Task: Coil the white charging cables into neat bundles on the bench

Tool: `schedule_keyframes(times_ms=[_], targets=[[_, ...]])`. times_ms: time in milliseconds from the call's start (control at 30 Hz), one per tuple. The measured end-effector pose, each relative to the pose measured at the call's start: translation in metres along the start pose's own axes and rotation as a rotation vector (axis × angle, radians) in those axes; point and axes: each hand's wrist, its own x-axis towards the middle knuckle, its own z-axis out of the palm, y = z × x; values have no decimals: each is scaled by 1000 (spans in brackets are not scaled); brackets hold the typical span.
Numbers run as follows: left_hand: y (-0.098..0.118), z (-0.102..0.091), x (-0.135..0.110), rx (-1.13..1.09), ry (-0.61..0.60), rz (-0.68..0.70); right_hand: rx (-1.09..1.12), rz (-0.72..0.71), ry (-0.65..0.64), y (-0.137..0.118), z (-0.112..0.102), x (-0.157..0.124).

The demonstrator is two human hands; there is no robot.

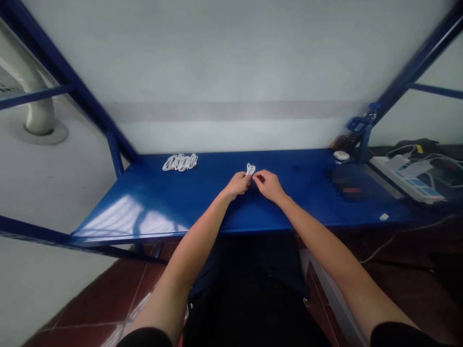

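A small looped bundle of white cable [250, 168] stands up from the fingers of my left hand [238, 184], which is closed around its lower part. Close by on the right, my right hand [268, 185] is bent inward, thumb and forefinger pinched at the bundle's edge; the bit of cable between those fingertips is too small to see clearly. Both hands are just above the middle of the blue table [202, 193]. Toward the table's back left lie several coiled white cables [180, 162] in a row.
At the right are a white power strip [408, 178] with plugs and wires, a small white case [341, 155] and a plastic bottle [371, 112]. A small white piece [384, 217] lies near the front edge. Blue frame posts [90, 115] flank the table, a wall behind.
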Motion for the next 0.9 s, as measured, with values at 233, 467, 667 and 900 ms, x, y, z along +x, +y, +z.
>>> schedule_keyframes(times_ms=[233,467,667,900], targets=[[2,-6,-1,161,59,92,125,182,-78,7,1,1],[3,-17,-3,363,21,233,174,191,29,17,-5,3],[0,-27,1,285,29,257,97,95,-82,16,-11,4],[-9,-36,12,468,44,435,151,299,-139,20,-10,6]])
